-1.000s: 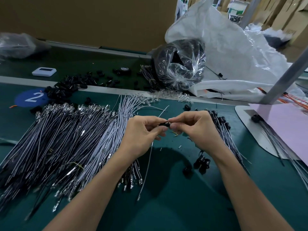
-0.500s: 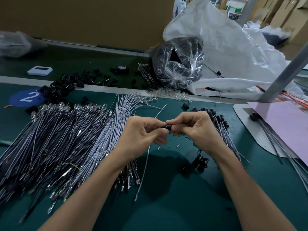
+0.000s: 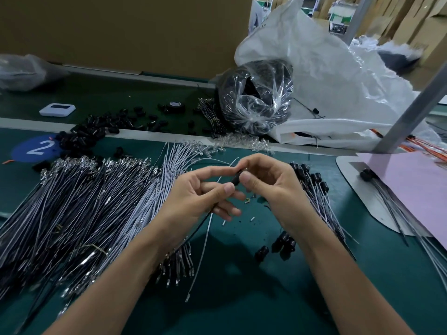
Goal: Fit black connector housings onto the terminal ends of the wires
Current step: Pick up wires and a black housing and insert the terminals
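Observation:
My right hand (image 3: 275,189) pinches a small black connector housing (image 3: 236,178) between thumb and forefinger above the green mat. My left hand (image 3: 200,197) pinches a thin grey wire (image 3: 205,240) that runs up to the housing and trails down toward me, ending in a metal terminal (image 3: 188,298). A big spread of loose grey wires with metal terminals (image 3: 79,206) lies on the left. A row of wires with black housings fitted (image 3: 314,187) lies just right of my right hand. A few loose black housings (image 3: 278,246) sit below my right wrist.
A heap of black housings (image 3: 87,134) lies at the back left near a blue disc marked 2 (image 3: 36,148). A clear bag of black parts (image 3: 256,97) and a white sack (image 3: 338,81) stand behind. A pink sheet (image 3: 416,184) and a metal post (image 3: 416,102) are at the right.
My hands have drawn slightly apart and the left hand has loosened; the housing now stays in the right fingers, with the wire running from it through the left fingers.

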A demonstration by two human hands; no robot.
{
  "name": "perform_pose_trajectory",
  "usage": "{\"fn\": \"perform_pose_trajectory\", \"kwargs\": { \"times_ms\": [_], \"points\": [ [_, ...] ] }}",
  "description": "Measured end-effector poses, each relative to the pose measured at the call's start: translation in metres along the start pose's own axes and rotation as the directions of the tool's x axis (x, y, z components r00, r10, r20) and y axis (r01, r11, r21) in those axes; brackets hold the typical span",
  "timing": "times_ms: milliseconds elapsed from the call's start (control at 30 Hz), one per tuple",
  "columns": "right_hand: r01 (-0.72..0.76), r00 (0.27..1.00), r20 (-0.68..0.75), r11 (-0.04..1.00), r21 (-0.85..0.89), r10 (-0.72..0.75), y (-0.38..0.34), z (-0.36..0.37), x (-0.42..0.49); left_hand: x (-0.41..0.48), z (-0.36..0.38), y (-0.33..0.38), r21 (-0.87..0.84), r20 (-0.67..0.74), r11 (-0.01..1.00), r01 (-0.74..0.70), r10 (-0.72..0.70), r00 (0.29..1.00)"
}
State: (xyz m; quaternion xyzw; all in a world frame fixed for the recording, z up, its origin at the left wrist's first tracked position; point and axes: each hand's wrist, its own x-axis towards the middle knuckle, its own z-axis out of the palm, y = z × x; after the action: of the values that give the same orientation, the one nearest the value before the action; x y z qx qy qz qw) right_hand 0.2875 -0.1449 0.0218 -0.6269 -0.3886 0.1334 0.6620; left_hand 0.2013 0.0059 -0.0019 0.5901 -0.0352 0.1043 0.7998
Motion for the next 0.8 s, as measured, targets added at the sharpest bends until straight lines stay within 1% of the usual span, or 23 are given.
{"fn": "perform_pose_trajectory", "kwargs": {
  "times_ms": [33, 100, 200, 233, 300, 367, 433, 533, 633, 700, 800],
  "points": [
    [-0.004, 1.0, -0.03, 1.0, 0.029, 0.005, 0.0, -0.001, 0.0, 0.001, -0.002, 0.0, -0.006, 0.021, 1.0, 0.022, -0.022, 1.0],
    [-0.007, 0.995, -0.096, 0.988, 0.156, 0.022, 0.0, -0.001, 0.001, 0.002, -0.004, -0.001, -0.01, 0.069, 0.998, 0.056, -0.055, 0.996],
    [0.045, 0.975, -0.22, 0.944, 0.326, 0.029, 0.001, 0.001, 0.001, 0.002, -0.003, -0.001, -0.021, 0.129, 0.996, 0.082, -0.078, 0.989],
    [0.052, 0.972, -0.231, 0.924, 0.378, 0.04, 0.001, 0.002, 0.001, 0.001, -0.002, -0.001, -0.027, 0.134, 0.996, 0.081, -0.077, 0.988],
    [0.0, 0.981, -0.172, 0.896, 0.444, 0.085, 0.003, 0.007, 0.002, 0.001, 0.0, -0.001, -0.044, 0.126, 0.997, 0.07, -0.064, 0.99],
    [-0.095, 0.988, -0.072, 0.897, 0.432, 0.139, 0.004, 0.014, 0.002, 0.002, 0.001, -0.001, -0.067, 0.123, 0.995, 0.07, -0.061, 0.99],
    [-0.129, 0.985, -0.052, 0.912, 0.389, 0.162, 0.005, 0.019, 0.002, 0.002, 0.002, -0.001, -0.075, 0.153, 0.993, 0.087, -0.075, 0.985],
    [-0.075, 0.98, -0.15, 0.94, 0.334, 0.131, 0.003, 0.017, 0.002, 0.001, 0.0, 0.0, -0.071, 0.231, 0.989, 0.129, -0.11, 0.967],
    [-0.01, 0.959, -0.265, 0.944, 0.329, 0.103, -0.002, 0.009, 0.001, 0.002, -0.003, -0.002, -0.015, 0.26, 0.989, 0.147, -0.138, 0.956],
    [0.017, 0.939, -0.329, 0.947, 0.321, 0.094, -0.007, 0.003, 0.002, 0.003, -0.004, -0.004, 0.019, 0.235, 0.988, 0.151, -0.152, 0.96],
    [0.014, 0.896, -0.422, 0.94, 0.342, 0.14, -0.015, -0.008, 0.003, 0.003, -0.004, -0.005, 0.044, 0.126, 0.992, 0.115, -0.119, 0.985]
  ]
}}
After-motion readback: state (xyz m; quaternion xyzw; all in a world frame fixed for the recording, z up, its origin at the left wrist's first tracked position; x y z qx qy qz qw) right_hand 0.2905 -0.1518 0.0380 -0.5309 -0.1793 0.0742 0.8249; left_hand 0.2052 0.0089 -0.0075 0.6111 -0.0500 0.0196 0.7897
